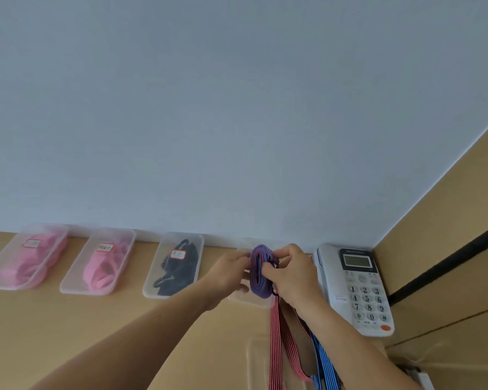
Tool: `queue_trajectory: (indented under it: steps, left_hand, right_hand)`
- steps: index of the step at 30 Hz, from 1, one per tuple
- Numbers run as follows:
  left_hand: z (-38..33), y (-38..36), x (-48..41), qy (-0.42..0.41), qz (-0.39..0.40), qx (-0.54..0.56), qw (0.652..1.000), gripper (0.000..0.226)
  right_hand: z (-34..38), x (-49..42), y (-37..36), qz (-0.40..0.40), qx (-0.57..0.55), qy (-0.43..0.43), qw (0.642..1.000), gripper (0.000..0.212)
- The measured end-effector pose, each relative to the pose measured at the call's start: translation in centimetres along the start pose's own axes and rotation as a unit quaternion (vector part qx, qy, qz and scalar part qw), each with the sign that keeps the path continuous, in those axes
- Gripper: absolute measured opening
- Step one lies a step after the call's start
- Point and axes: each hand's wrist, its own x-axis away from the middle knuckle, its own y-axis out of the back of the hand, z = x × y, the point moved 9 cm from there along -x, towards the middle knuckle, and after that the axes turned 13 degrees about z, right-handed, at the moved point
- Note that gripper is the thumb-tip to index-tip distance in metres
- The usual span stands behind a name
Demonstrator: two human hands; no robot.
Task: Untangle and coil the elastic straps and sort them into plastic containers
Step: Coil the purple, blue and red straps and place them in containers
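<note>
The coiled strap (261,273), purple-blue, stands on edge at lower centre-right of the frame above a clear container (254,302), its long axis running top to bottom, with red and blue striped tails (276,342) trailing toward the bottom edge. Both forearms reach in from below. The right hand (292,274) has its fingers curled round the coil's right side, while the left hand (230,268) touches its left side, fingertips hidden, so its grip cannot be told.

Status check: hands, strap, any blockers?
Gripping purple coil: left hand, right hand, over clear container. Loose red strap, blue strap trail below. No obstruction; telephone alongside.
</note>
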Motion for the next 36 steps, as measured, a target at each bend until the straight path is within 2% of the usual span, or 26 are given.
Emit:
queue_trajectory:
  steps: [3, 4, 6, 9, 16, 21, 24, 26, 27, 30, 36]
  left_hand:
    - [0.9, 5.0, -2.0, 0.031, -0.127, -0.194, 0.972, 0.046]
    - [1.2, 5.8, -2.7, 0.036, -0.134, -0.223, 0.965, 0.047]
    - [2.6, 6.3, -4.6, 0.064, -0.099, -0.247, 0.962, 0.048]
    - [5.2, 6.0, -6.3, 0.104, -0.044, -0.224, 0.968, 0.049]
    - [6.5, 5.1, -6.8, 0.066, -0.013, -0.191, 0.979, 0.018]
    - [6.2, 5.4, -6.6, 0.066, -0.009, -0.181, 0.981, 0.022]
    - [6.0, 5.4, -6.7, 0.067, -0.003, -0.185, 0.98, 0.023]
    - [5.8, 5.5, -6.9, 0.068, -0.005, -0.192, 0.979, 0.022]
    - [5.8, 5.5, -6.9, 0.069, -0.004, -0.198, 0.978, 0.021]
    - [5.7, 5.2, -7.0, 0.073, 0.007, -0.207, 0.976, 0.022]
    - [5.6, 5.3, -7.0, 0.083, 0.011, -0.197, 0.977, 0.023]
  right_hand:
    - [-1.3, -2.2, -0.7, -0.026, 0.0, -0.034, 0.999, 0.022]
    - [-1.5, -3.0, -1.0, -0.032, 0.01, -0.041, 0.999, 0.021]
    - [-1.8, -4.5, -1.9, -0.029, 0.04, -0.05, 0.998, 0.022]
    - [-2.4, -6.3, -3.5, -0.022, 0.102, -0.058, 0.993, 0.022]
    - [-3.3, -7.9, -6.1, -0.023, 0.219, -0.063, 0.973, 0.022]
    - [-4.5, -8.3, -7.4, -0.012, 0.22, -0.046, 0.974, 0.021]
    - [-4.7, -8.7, -8.1, 0.009, 0.213, -0.046, 0.976, 0.009]
    - [-4.8, -9.1, -8.5, 0.031, 0.245, -0.047, 0.968, 0.005]
    - [-4.8, -9.1, -8.3, 0.033, 0.265, -0.049, 0.962, 0.01]
    - [-5.0, -8.9, -6.9, -0.007, 0.274, -0.045, 0.961, 0.021]
    - [-4.3, -9.1, -7.1, -0.052, 0.265, -0.027, 0.962, 0.019]
